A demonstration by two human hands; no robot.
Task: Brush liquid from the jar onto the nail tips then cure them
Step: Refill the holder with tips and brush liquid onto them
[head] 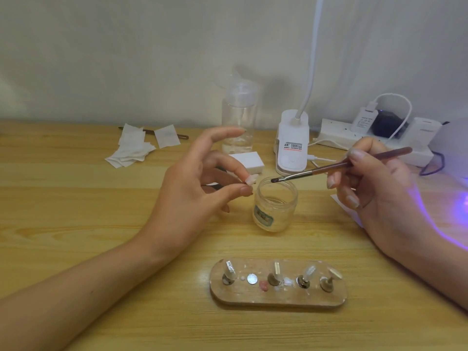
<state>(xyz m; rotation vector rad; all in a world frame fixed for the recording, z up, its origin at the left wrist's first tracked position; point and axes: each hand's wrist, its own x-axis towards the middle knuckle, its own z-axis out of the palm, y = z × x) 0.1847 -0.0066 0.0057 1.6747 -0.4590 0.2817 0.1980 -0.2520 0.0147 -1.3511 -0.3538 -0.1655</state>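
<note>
Bearings were taken with the jar [274, 206] as dial centre on the wooden table [76, 211].

At ten o'clock, near the wall, lay a loose pile of white wipes [131, 148], with a thin dark stick [183, 136] partly under them.

At nine o'clock the left hand [192, 178] was raised off the table. Its thumb and one finger pinched a small pale nail tip [252, 179], held just above and beside the jar's rim at eleven o'clock. The index finger was stretched out straight, clear of the tip.

At twelve o'clock stood a clear bottle [239, 117] with a white cap, upright, and a white block [249, 162] just in front of it.

The jar itself stood upright and uncapped, with a low level of clear liquid inside.

At six o'clock lay a wooden board [278, 298] bearing four small stands [274, 278], each with a tip mounted, plus a bare metal disc [252, 278] and a pink blob [264, 285].

At one o'clock sat a white lamp base [292, 143], its neck rising out of view.

At three o'clock the right hand [374, 183] gripped a brown brush [342, 164] pen-fashion, fingers curled round the handle. The bristles were over the jar's open mouth at its far rim; contact could not be determined.

At two o'clock a white power strip [334, 138] lay against the wall. Violet light [459, 198] fell across the table at the right edge.
</note>
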